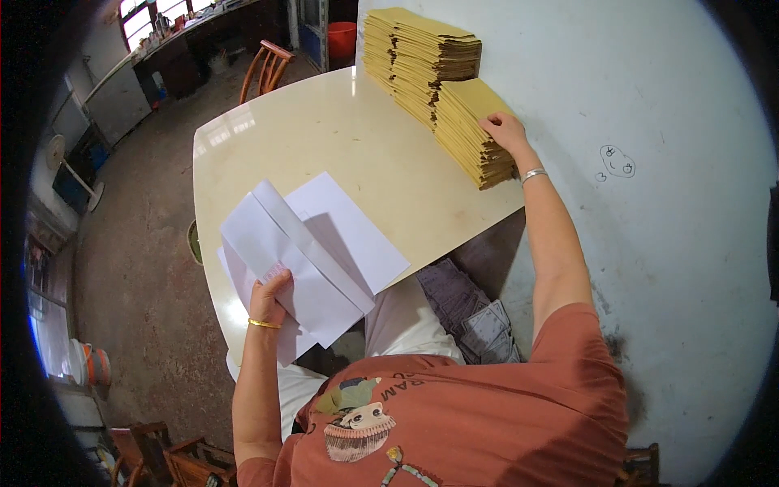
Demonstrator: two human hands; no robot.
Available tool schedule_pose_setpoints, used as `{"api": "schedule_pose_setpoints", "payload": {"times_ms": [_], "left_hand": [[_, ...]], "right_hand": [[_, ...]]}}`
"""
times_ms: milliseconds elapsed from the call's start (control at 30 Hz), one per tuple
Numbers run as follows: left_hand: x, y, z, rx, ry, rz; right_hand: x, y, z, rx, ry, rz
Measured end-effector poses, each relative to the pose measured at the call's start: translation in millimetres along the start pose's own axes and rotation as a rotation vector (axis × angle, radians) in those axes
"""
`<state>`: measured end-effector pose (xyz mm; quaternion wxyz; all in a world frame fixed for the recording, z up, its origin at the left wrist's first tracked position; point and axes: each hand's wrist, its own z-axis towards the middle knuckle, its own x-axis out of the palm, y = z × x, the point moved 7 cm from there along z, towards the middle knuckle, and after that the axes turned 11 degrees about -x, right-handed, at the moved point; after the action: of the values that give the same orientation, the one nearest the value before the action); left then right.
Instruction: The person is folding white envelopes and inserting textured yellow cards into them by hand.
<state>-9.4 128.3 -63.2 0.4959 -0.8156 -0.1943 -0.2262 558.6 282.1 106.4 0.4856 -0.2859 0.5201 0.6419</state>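
My left hand (270,299) grips a folded bundle of white paper (312,272), thumb on top and the other fingers hidden beneath it. Part of a pinkish-red print shows by the thumb. Under and beside that bundle, another white sheet (345,227) lies on the table near its front edge. Out to the right, my right hand (506,132) rests at the top of the nearer stack of yellow paper envelopes (466,134). Its fingers are curled and pinched on the edge of the top envelope (480,99).
A taller yellow stack (422,45) stands behind, against the pale wall (649,81). Both stacks sit on the cream table (349,122). Printed sheets (487,329) lie below the table's front edge. A wooden chair (266,69) stands beyond the far edge; a white fan (57,152) is at left.
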Motion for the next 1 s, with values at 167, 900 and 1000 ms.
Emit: {"api": "schedule_pose_setpoints", "payload": {"times_ms": [167,900,1000], "left_hand": [[-3,0,0,-0.016,-0.047,0.079],[-6,-1,-11,0.007,0.107,-0.074],[5,0,-17,-0.019,0.143,-0.107]], "right_hand": [[-2,8,0,0.042,0.033,-0.043],[93,292,-168,-1.137,-0.348,0.004],[162,309,-230,-1.249,0.048,0.108]]}}
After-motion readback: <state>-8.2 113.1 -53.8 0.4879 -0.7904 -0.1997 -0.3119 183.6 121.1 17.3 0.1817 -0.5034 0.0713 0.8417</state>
